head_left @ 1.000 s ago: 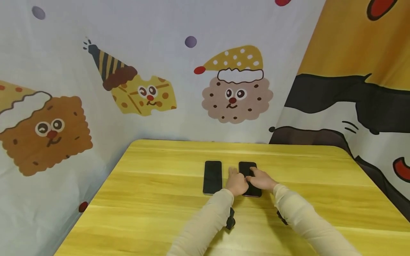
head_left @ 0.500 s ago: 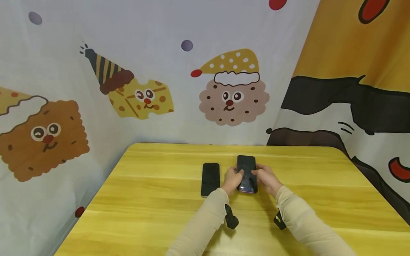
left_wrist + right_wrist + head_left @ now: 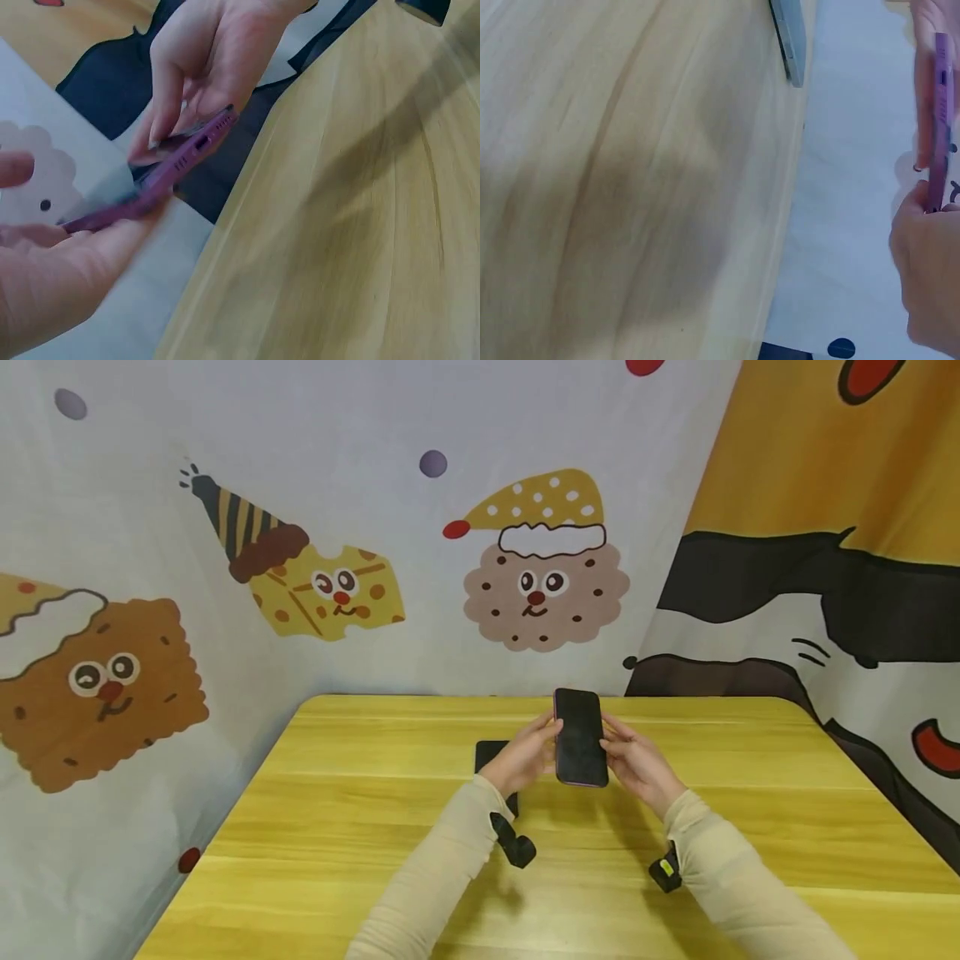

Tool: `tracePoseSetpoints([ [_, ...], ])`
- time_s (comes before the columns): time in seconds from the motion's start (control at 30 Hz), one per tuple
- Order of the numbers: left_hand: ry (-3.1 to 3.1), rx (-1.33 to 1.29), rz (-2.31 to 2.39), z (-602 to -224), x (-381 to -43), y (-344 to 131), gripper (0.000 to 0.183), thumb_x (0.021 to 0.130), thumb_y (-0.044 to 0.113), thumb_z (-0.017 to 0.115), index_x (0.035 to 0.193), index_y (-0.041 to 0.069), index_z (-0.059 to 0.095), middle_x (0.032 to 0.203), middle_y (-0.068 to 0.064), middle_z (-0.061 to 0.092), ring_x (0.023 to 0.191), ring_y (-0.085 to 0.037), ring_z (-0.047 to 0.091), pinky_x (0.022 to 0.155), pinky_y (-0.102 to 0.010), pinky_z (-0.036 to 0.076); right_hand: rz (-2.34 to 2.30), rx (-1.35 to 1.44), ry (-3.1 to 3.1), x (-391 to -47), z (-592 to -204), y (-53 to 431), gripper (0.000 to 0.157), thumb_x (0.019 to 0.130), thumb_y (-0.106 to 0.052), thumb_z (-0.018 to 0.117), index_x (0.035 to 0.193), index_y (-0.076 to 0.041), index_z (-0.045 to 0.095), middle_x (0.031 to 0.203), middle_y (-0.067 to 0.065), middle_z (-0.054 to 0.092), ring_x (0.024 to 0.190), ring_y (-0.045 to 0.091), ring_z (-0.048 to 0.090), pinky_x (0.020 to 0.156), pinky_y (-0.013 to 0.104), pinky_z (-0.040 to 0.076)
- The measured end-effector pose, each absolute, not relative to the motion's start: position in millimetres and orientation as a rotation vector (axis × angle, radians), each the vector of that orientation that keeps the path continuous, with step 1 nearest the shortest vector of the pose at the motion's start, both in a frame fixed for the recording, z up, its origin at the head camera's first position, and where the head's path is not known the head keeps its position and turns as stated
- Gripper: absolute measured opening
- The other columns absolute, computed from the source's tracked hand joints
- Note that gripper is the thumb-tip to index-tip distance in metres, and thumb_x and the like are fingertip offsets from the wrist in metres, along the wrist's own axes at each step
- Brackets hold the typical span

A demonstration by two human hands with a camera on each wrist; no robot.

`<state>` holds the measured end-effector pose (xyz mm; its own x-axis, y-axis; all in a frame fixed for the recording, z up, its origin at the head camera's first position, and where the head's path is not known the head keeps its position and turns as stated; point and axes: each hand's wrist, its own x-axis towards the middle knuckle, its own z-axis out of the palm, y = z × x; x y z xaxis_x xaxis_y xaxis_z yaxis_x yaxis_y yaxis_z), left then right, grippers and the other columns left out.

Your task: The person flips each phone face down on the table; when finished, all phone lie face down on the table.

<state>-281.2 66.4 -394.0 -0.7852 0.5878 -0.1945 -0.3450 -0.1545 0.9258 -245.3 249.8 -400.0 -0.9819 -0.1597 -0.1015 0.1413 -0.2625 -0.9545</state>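
Both hands hold a smartphone (image 3: 581, 739) above the table, its dark screen tilted up and its edge purple. My left hand (image 3: 521, 756) has it by the left edge, thumb at the side and fingers underneath. At the opposite edge, my right hand (image 3: 641, 764) pinches it. In the left wrist view, the purple lower edge of the phone (image 3: 180, 161) with its port spans the two hands. Flat on the table lies a second smartphone (image 3: 491, 755), dark too, partly covered by my left hand and wrist. The right wrist view catches the side of this second phone (image 3: 789, 41).
A yellow wood-grain table (image 3: 360, 827) fills the space below the hands. Behind it hangs a cloth (image 3: 442, 568) printed with cartoon snacks, close to the table's far edge. Small black devices sit on the left wrist (image 3: 513, 842) and right wrist (image 3: 665, 868).
The purple-edged phone lay on the table with both hands at it. The hands took its sides, lifted it and tilted it up. My left arm now overlaps the second phone.
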Motion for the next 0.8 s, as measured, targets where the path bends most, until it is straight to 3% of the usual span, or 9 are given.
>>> tracePoseSetpoints([
  [0.1, 1.473, 0.273, 1.937, -397.3, -282.4, 60.7, 0.06, 0.092, 0.039, 0.043, 0.142, 0.037, 0.009, 0.15, -0.009, 0.009, 0.127, -0.046, 0.027, 0.094, -0.062, 0.034, -2.324, -0.142, 1.761, -242.0, -397.4, 252.5, 0.062, 0.092, 0.009, 0.024, 0.144, -0.014, 0.0, 0.149, 0.018, -0.003, 0.135, 0.031, 0.011, 0.111, 0.041, 0.014],
  [0.13, 1.461, 0.268, 1.93, -399.2, -282.3, 58.8, 0.059, 0.092, 0.04, 0.043, 0.141, 0.04, 0.009, 0.15, -0.008, 0.006, 0.127, -0.048, 0.024, 0.092, -0.064, 0.032, -2.303, -0.173, 1.766, -240.9, -397.4, 253.6, 0.063, 0.091, 0.01, 0.024, 0.144, -0.016, 0.001, 0.149, 0.017, -0.002, 0.135, 0.032, 0.011, 0.11, 0.046, 0.012],
  [0.3, 1.386, 0.28, 1.941, -407.9, -279.4, 49.9, 0.055, 0.093, 0.041, 0.04, 0.138, 0.047, 0.01, 0.151, -0.007, -0.001, 0.13, -0.05, 0.012, 0.09, -0.07, 0.027, -2.114, -0.375, 1.802, -235.3, -401.9, 262.1, 0.071, 0.09, 0.011, 0.026, 0.144, -0.024, -0.003, 0.149, 0.015, -0.007, 0.128, 0.041, 0.026, 0.1, 0.06, 0.024],
  [0.43, 1.355, 0.325, 1.941, -409.3, -277.8, 44.3, 0.05, 0.094, 0.042, 0.037, 0.137, 0.048, 0.013, 0.151, -0.009, 0.002, 0.131, -0.046, 0.016, 0.091, -0.07, 0.025, -2.023, -0.447, 1.75, -231.1, -404.7, 268.5, 0.076, 0.09, 0.011, 0.026, 0.142, -0.032, -0.008, 0.147, 0.018, -0.015, 0.124, 0.047, 0.028, 0.096, 0.061, 0.03],
  [0.57, 1.317, 0.376, 1.951, -408.5, -277.9, 39.5, 0.048, 0.095, 0.041, 0.035, 0.137, 0.048, 0.013, 0.15, -0.01, 0.004, 0.132, -0.043, 0.018, 0.093, -0.07, 0.022, -1.996, -0.473, 1.678, -228.7, -402.9, 270.5, 0.078, 0.091, 0.009, 0.027, 0.139, -0.04, -0.01, 0.145, 0.024, -0.015, 0.125, 0.046, 0.029, 0.094, 0.063, 0.031],
  [0.8, 1.219, 0.438, 2.012, -408.7, -277.3, 34.5, 0.048, 0.095, 0.038, 0.036, 0.138, 0.046, 0.016, 0.149, -0.012, 0.007, 0.131, -0.044, 0.018, 0.094, -0.072, 0.017, -1.983, -0.481, 1.722, -228.0, -397.4, 266.8, 0.077, 0.092, 0.005, 0.031, 0.138, -0.044, -0.007, 0.143, 0.031, -0.008, 0.116, 0.028, 0.047, 0.093, 0.06, 0.035],
])
